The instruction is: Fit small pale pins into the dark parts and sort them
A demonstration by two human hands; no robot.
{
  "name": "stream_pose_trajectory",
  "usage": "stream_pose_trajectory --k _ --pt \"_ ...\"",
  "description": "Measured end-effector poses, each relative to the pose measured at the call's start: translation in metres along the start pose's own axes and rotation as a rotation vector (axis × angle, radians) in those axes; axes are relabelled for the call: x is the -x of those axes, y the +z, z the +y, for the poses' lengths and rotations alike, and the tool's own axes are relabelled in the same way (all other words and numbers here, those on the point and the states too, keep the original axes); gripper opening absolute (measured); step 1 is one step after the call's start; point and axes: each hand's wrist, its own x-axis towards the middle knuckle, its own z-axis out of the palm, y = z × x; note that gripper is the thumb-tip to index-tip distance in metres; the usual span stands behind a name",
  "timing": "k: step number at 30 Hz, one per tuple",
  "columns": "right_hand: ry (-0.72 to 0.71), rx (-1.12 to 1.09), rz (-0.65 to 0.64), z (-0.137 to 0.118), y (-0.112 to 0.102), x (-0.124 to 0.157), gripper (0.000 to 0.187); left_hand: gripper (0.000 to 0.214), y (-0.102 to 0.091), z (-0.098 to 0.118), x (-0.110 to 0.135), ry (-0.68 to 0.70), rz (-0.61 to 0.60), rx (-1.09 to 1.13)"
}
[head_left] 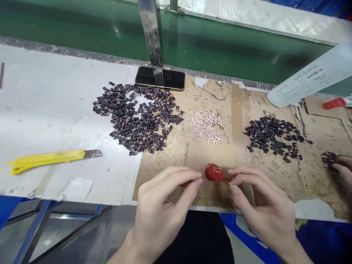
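My left hand (162, 205) is closed in a pinch, thumb against index finger. Anything between those fingertips is too small or hidden to name. Opposite it, my right hand (264, 205) pinches a tiny pale metal pin (230, 183) between thumb and fingers. A small glossy red cup-shaped piece (214, 172) lies on the cardboard (170, 161) between both hands, touched by neither. Beyond it spreads a pile of tiny copper-coloured pieces (206, 123). Left of that is a large pile of small black parts with coppery ends (137, 135).
A second pile of black parts (271, 135) lies to the right. Another person's hand (345, 167) is at the far right edge by a small dark cluster (328, 159). A yellow utility knife (52, 160), phone (162, 77), metal post (151, 33) and tilted white bottle (310, 79) stand around.
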Motion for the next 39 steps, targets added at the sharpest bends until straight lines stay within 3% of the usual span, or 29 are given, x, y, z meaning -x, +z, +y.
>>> stream_pose_trajectory --k 7,22,24,28,30,34,39 --pt "-0.109 0.204 0.016 -0.005 0.006 -0.009 0.014 0.033 -0.007 -0.007 0.007 -0.103 0.034 -0.028" --pt "-0.175 0.251 0.017 -0.009 0.006 -0.013 0.018 0.030 -0.007 -0.003 0.006 -0.209 0.082 -0.040" --pt "-0.100 0.172 0.030 -0.013 0.003 -0.012 0.017 0.026 -0.003 0.002 0.002 -0.326 0.051 0.080" --pt "0.075 -0.121 0.052 -0.025 -0.003 -0.012 0.016 0.015 0.013 0.010 -0.007 -0.734 -0.124 0.577" --pt "0.126 -0.254 0.037 -0.032 -0.005 -0.012 0.015 0.010 0.021 0.012 -0.009 -0.858 -0.193 0.785" --pt "0.189 -0.397 -0.012 -0.040 -0.007 -0.012 0.015 0.009 0.028 0.014 -0.009 -0.914 -0.246 0.961" --pt "0.156 -0.346 -0.023 -0.040 -0.009 -0.012 0.017 0.008 0.029 0.013 -0.004 -0.877 -0.231 1.018"
